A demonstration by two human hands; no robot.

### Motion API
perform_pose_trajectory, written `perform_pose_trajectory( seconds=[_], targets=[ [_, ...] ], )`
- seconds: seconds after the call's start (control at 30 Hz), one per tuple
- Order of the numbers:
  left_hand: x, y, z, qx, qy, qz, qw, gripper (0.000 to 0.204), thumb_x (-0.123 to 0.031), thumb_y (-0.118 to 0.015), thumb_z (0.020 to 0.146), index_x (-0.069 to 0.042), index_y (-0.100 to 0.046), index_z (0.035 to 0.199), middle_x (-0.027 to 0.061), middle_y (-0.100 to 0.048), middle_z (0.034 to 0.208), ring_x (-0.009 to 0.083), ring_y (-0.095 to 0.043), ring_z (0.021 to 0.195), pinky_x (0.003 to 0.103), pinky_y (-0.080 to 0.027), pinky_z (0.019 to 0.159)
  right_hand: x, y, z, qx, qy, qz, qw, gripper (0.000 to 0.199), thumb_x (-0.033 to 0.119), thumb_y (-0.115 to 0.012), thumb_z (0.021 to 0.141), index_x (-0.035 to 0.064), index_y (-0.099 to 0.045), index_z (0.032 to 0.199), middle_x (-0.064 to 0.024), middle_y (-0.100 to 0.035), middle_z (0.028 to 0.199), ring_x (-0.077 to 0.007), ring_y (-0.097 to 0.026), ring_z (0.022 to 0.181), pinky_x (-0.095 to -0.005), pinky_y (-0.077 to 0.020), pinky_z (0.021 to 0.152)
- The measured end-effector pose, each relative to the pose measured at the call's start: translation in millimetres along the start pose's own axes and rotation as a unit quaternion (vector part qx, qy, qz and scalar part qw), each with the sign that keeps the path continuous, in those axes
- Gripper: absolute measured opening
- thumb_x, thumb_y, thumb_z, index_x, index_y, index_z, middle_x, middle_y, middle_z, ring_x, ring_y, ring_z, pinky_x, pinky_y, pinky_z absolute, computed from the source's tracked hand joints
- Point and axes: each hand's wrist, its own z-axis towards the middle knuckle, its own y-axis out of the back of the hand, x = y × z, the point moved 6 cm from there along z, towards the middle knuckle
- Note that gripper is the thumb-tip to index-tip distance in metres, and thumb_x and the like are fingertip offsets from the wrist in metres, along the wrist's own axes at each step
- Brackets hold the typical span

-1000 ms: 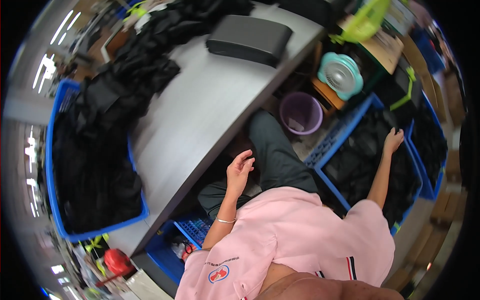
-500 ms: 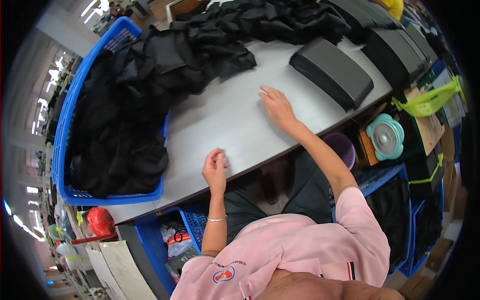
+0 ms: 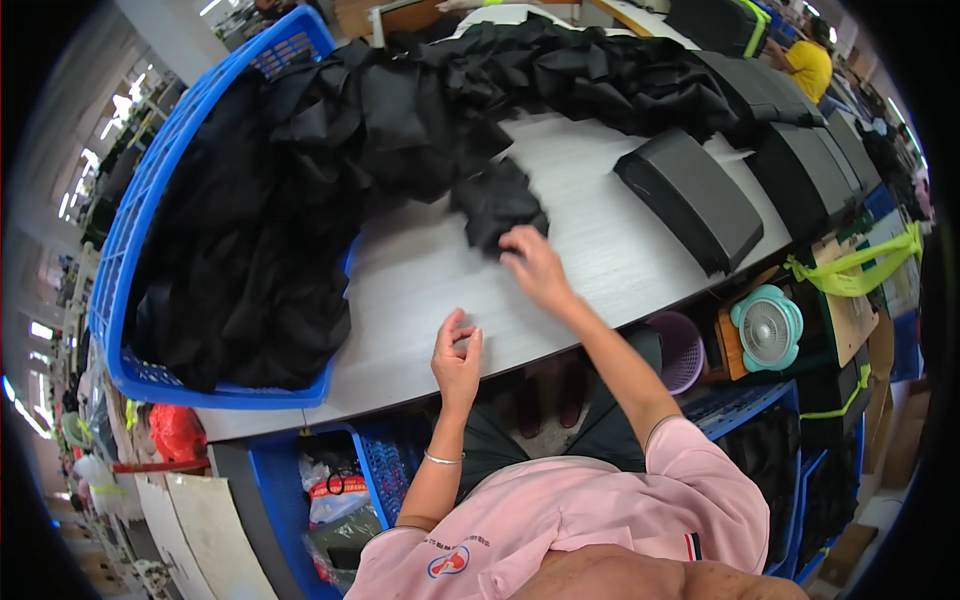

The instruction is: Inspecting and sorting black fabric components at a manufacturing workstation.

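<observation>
My right hand (image 3: 536, 268) is over the grey tabletop (image 3: 395, 265), its fingertips closed on the near edge of a crumpled black fabric piece (image 3: 497, 205). Slight blur softens the fingers and the cloth. Closer to my body, my left hand (image 3: 458, 362) hovers by the table's front edge, fingers loosely bent and apart, with nothing in it. Beyond both hands stretches a heap of similar black fabric pieces (image 3: 400, 120), spilling out of a large blue plastic basket (image 3: 225, 397) on the left.
A neat black stack (image 3: 690, 205) stands on the table's right side, with more stacks (image 3: 800, 175) behind it. Below the right edge are a small teal fan (image 3: 767, 328) and a purple bin (image 3: 682, 355). Blue crates (image 3: 375, 470) sit under the table. A person in yellow (image 3: 808, 68) sits far right.
A black fabric piece now lies separate from the heap, at my right hand's fingertips, where bare tabletop was. My right hand has closed on it. My left hand has shifted slightly right.
</observation>
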Motion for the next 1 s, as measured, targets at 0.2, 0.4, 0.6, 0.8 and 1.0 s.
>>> perform_pose_trajectory(
  seconds=[0.2, 0.4, 0.6, 0.8, 1.0],
  targets=[
    [-18.0, -27.9, -1.3, -0.066, -0.031, -0.228, 0.971, 0.061, 0.005, -0.070, 0.086, 0.001, -0.039, 0.139, 0.0098, -0.056, 0.124, 0.0154, -0.057, 0.107, 0.028, -0.050, 0.087, 96.5, 37.2, -101.1, -0.005, -0.203, 0.413, 0.888, 0.029, 0.005, -0.061, 0.095, -0.0036, -0.060, 0.122, -0.0033, -0.058, 0.116, -0.0131, -0.057, 0.109, -0.0285, -0.0456, 0.098],
    [-85.6, -41.3, -35.3, -0.063, -0.174, -0.009, 0.983, 0.036, 0.015, -0.062, 0.080, 0.000, -0.069, 0.112, 0.0076, -0.065, 0.102, 0.0192, -0.064, 0.091, 0.029, -0.050, 0.084, 68.7, 66.3, -150.0, -0.136, -0.298, 0.487, 0.809, 0.043, 0.007, -0.067, 0.092, -0.0066, -0.052, 0.130, -0.0115, -0.056, 0.118, -0.0176, -0.061, 0.106, -0.0307, -0.0513, 0.090],
    [-107.1, -71.5, -38.5, 0.038, -0.226, 0.043, 0.972, 0.049, 0.013, -0.059, 0.081, -0.006, -0.069, 0.125, 0.0079, -0.063, 0.100, 0.0196, -0.063, 0.089, 0.028, -0.049, 0.081, 150.5, 112.2, -148.0, -0.212, 0.074, -0.268, 0.937, 0.036, 0.004, -0.067, 0.083, -0.0006, -0.058, 0.119, -0.0157, -0.064, 0.106, -0.0355, -0.064, 0.097, -0.0403, -0.0521, 0.091],
    [-156.5, -85.6, -62.2, 0.144, -0.301, 0.082, 0.939, 0.044, 0.012, -0.066, 0.073, -0.010, -0.076, 0.111, 0.0082, -0.061, 0.090, 0.0215, -0.062, 0.076, 0.030, -0.050, 0.068, 128.4, 92.2, -148.1, -0.092, 0.107, -0.228, 0.963, 0.011, 0.002, -0.062, 0.077, 0.0017, -0.059, 0.087, -0.0150, -0.062, 0.088, -0.0308, -0.064, 0.081, -0.0372, -0.0534, 0.070],
    [-174.8, -127.5, -125.5, 0.332, -0.361, 0.084, 0.867, 0.044, 0.009, -0.070, 0.074, -0.009, -0.073, 0.114, 0.0097, -0.065, 0.089, 0.0251, -0.066, 0.076, 0.033, -0.053, 0.067, -40.5, -0.3, -181.7, 0.265, -0.035, 0.027, 0.963, 0.019, 0.019, -0.061, 0.090, 0.0051, -0.061, 0.104, -0.0134, -0.063, 0.112, -0.0235, -0.060, 0.110, -0.0395, -0.0496, 0.091]
  ],
)
